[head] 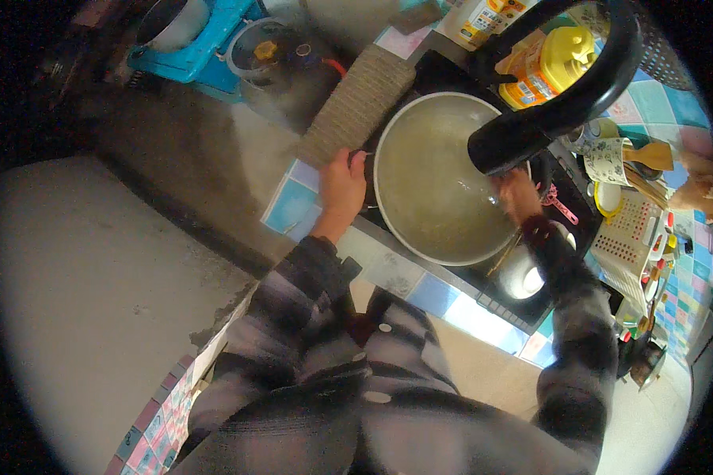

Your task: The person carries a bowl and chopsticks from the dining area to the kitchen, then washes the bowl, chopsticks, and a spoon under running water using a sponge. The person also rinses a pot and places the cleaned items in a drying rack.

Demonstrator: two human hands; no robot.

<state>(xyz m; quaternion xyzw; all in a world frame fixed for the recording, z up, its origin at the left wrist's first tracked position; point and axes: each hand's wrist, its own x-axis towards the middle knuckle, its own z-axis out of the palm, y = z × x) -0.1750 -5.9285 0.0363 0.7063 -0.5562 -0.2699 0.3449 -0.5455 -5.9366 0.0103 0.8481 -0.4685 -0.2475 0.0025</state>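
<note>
A large round pan [413,172] with a pale rim, holding cloudy liquid, sits in the dark sink [475,276]. At its left side, my left hand [343,187] is curled around what appears to be the pan's side handle, mostly hidden by the fingers. My right hand [518,196] is at the right rim, blurred and partly covered by the black faucet [511,142]. What its fingers touch cannot be made out. Below my right wrist lies a whitish bowl [516,274] with a thin stick-like utensil [504,255] beside it.
A ridged stone slab [362,101] adjoins the sink's left edge. Beyond the sink is a yellow bottle [549,65]. A utensil holder [605,160] and perforated basket [627,234] line the right side. A lidded pot [264,53] and blue stool [193,56] are at upper left.
</note>
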